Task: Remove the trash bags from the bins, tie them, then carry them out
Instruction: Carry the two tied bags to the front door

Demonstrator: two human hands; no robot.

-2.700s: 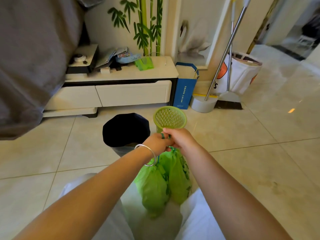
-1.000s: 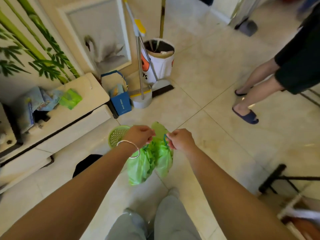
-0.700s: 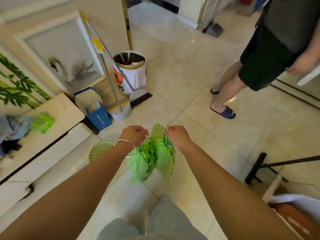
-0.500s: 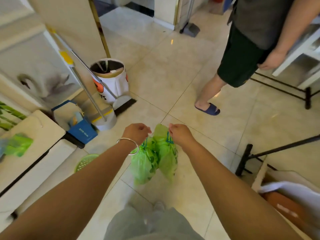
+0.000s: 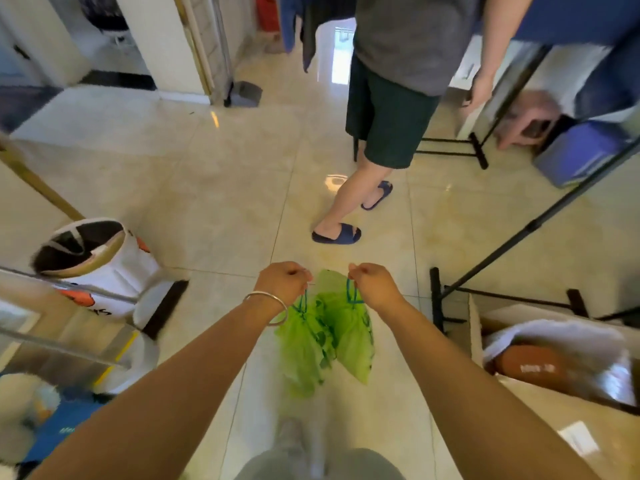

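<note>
Two green trash bags hang side by side in front of me above the tiled floor, each with a blue drawstring at the top. My left hand (image 5: 282, 280), with a silver bangle on the wrist, is closed on the drawstring of the left green bag (image 5: 301, 344). My right hand (image 5: 372, 282) grips the drawstring loop of the right green bag (image 5: 351, 334). Both bags look pulled shut at the neck. The bins I took them from are out of view.
A person in dark shorts and blue slippers (image 5: 377, 133) stands just ahead on the right. A white bucket-style bin (image 5: 104, 268) and metal broom handles (image 5: 65, 289) sit at the left. A black rack frame (image 5: 519, 233) and an open cardboard box (image 5: 540, 355) are at the right. A doorway lies ahead.
I have turned away from the cabinet and the two bins toward the room's exit. The bags stay held in both hands, now slightly apart. The standing person has come closer into view.
</note>
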